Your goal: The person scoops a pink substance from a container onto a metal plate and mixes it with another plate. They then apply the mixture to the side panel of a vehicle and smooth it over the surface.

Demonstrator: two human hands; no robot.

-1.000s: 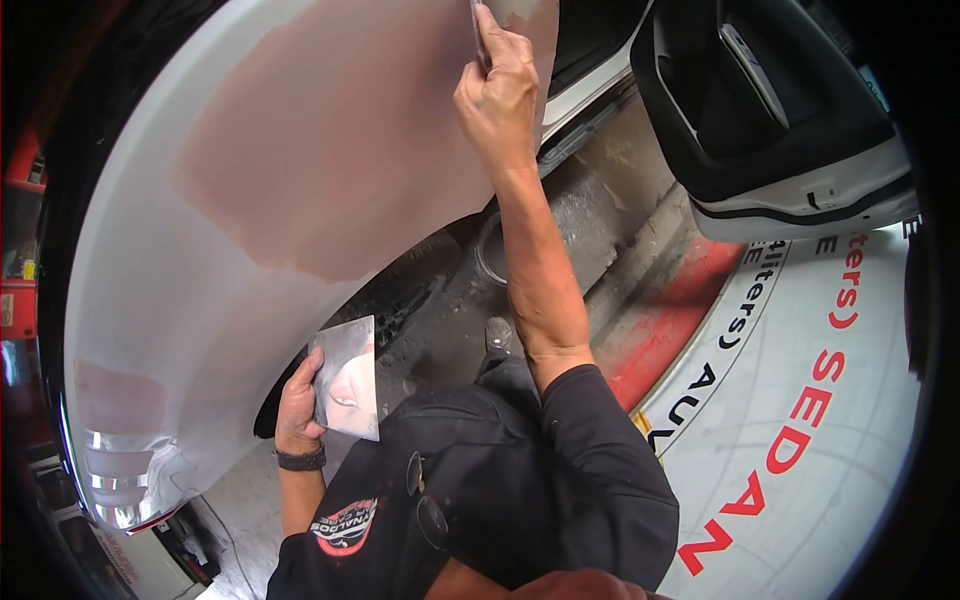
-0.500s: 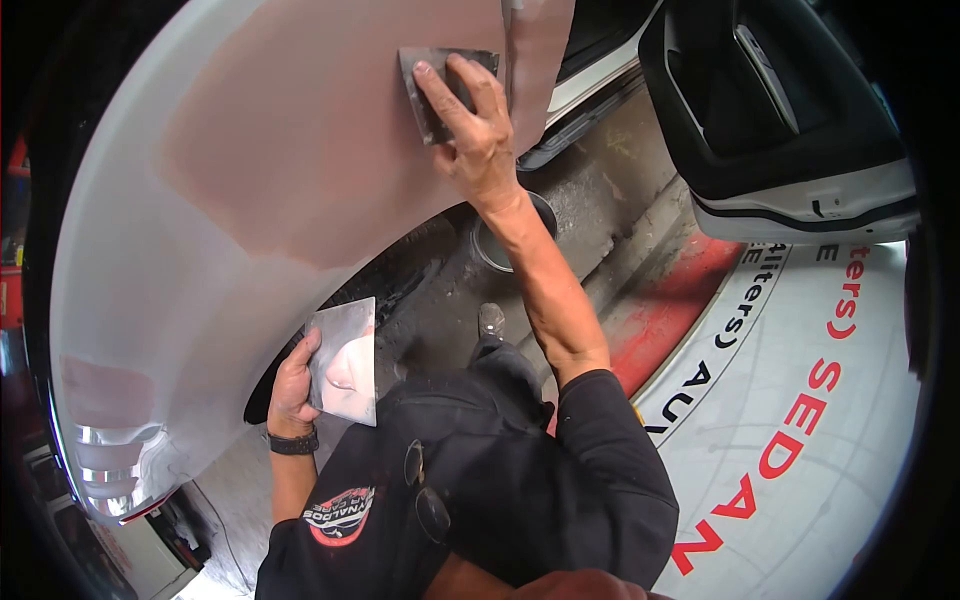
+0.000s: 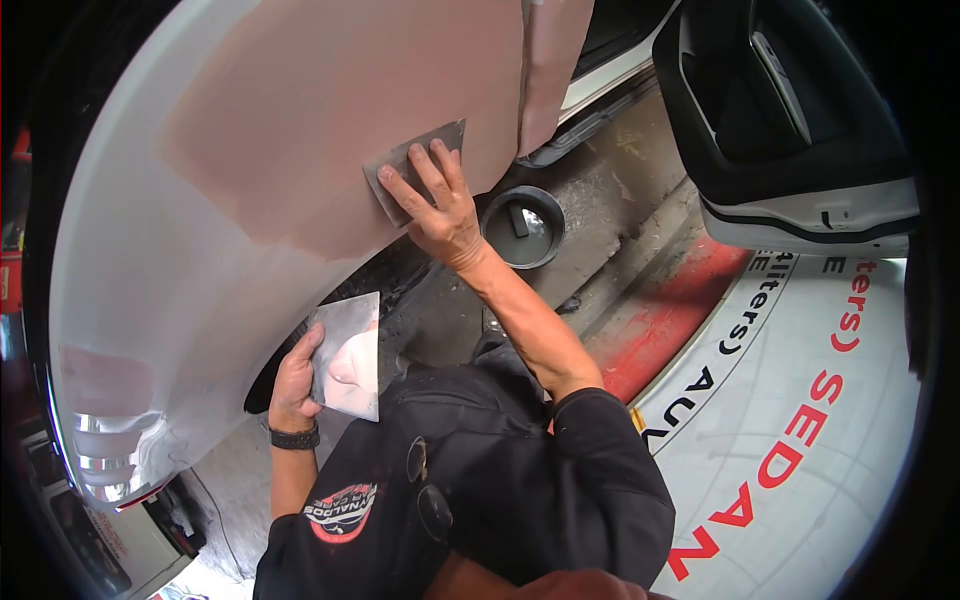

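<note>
My right hand [image 3: 442,215] presses a flat metal filler spreader [image 3: 398,162] against the car's body panel, fingers spread over its back. Under it lies a wide pinkish-brown coat of body filler [image 3: 270,140] on the white rear fender [image 3: 110,260], just above the wheel arch. My left hand [image 3: 296,380], with a black watch at the wrist, grips a rectangular metal mixing plate [image 3: 340,318] by its left edge. A smooth lump of pale pink putty [image 3: 356,362] sits on that plate.
Below the panel, a round dark bucket [image 3: 523,228] holds liquid and a dark block. An open car door [image 3: 790,130] hangs at upper right. A white printed banner [image 3: 800,420] covers the right side, beside a red strip [image 3: 670,325]. A second filler patch [image 3: 105,378] sits near the tail light.
My right hand and the spreader have moved down and slightly left along the panel, towards the wheel arch. The bucket now shows fully. My left hand has barely moved.
</note>
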